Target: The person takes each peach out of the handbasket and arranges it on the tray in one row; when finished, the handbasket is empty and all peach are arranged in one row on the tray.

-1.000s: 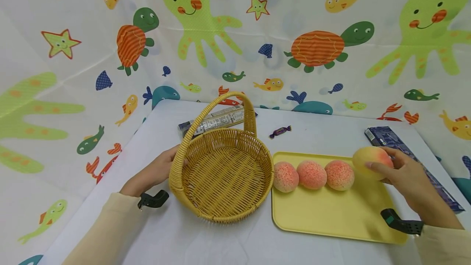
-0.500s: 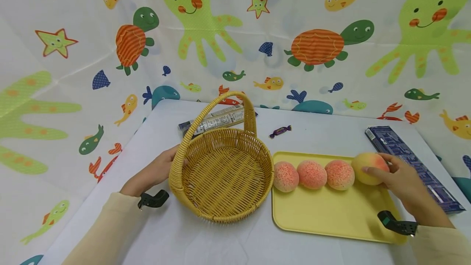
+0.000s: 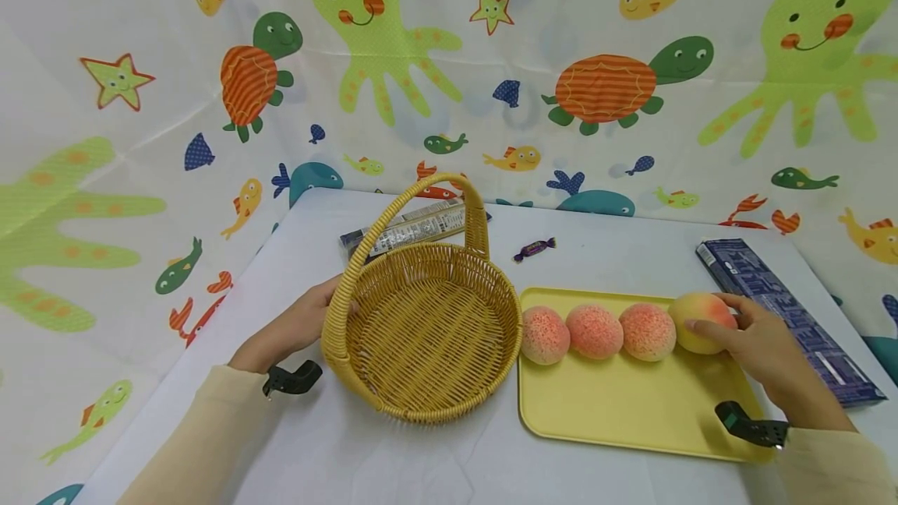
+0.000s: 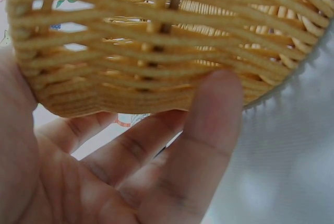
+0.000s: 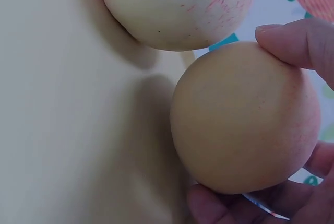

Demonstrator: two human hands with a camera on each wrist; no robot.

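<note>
1. While the left hand [image 3: 295,327] is resting against the outer wall of the wicker basket [image 3: 428,333], its fingers [image 4: 156,151] are lying fairly straight along the weave, not curling round it.
2. The right hand [image 3: 754,345] is gripping a yellow-pink peach [image 3: 701,323], thumb and fingers curling round it.
3. That peach is sitting at the right end of the yellow tray [image 3: 631,404], just beside three speckled pink peaches [image 3: 595,331] lying in a row.
4. A dark blue box [image 3: 779,310] is lying right of the tray, and a wrapped candy [image 3: 535,249] is lying behind it.
</note>
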